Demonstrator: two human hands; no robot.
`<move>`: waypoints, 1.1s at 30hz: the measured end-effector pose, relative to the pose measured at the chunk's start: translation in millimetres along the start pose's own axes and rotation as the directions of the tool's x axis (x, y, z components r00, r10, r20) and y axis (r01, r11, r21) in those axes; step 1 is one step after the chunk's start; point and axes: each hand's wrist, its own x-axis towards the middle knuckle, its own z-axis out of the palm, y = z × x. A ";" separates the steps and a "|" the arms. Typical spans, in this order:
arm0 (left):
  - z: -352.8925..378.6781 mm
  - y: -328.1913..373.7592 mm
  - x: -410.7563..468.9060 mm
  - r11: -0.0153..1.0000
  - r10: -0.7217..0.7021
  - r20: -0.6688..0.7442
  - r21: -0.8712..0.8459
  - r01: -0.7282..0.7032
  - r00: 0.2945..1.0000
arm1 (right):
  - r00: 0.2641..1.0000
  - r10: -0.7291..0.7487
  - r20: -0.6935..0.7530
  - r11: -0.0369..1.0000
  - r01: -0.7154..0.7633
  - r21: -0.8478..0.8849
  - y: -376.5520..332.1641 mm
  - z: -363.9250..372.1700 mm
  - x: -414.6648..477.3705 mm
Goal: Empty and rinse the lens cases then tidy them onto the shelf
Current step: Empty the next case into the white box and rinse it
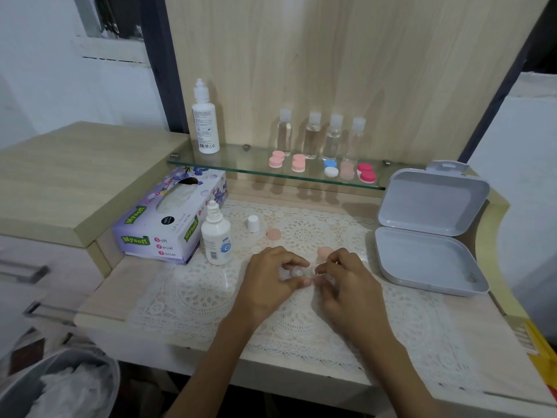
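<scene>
A clear lens case lies on the lace mat, mostly hidden between my hands. My left hand pinches its left end and my right hand curls over its right end. One peach cap lies loose on the mat behind my left hand. A second peach cap peeks out just behind my right hand. A small solution bottle stands uncapped left of my hands, with its white cap nearby. Several closed lens cases sit in a row on the glass shelf.
A tissue box stands at the left. An open grey plastic box lies at the right. On the shelf are a tall white bottle and several clear bottles. A lined bin sits below left.
</scene>
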 end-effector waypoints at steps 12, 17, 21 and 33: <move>0.3 2.6 -0.6 0.999 -0.029 -0.009 -0.021 0.028 1.000 | 0.998 0.031 0.063 0.994 -0.037 0.101 4.4 3.5 2.3; 0.1 2.7 -1.0 1.000 -0.018 -0.006 -0.021 0.018 1.000 | 0.974 0.178 0.140 0.886 -0.220 0.409 8.0 1.5 5.4; 0.1 3.2 -0.8 0.999 -0.022 -0.008 -0.034 0.021 1.000 | 0.950 0.295 0.104 0.756 -0.299 0.583 4.5 -4.4 5.6; 0.4 2.9 -1.4 0.998 -0.026 -0.004 -0.062 0.026 1.000 | 0.997 0.062 0.035 0.988 -0.066 0.141 -0.8 0.5 -0.8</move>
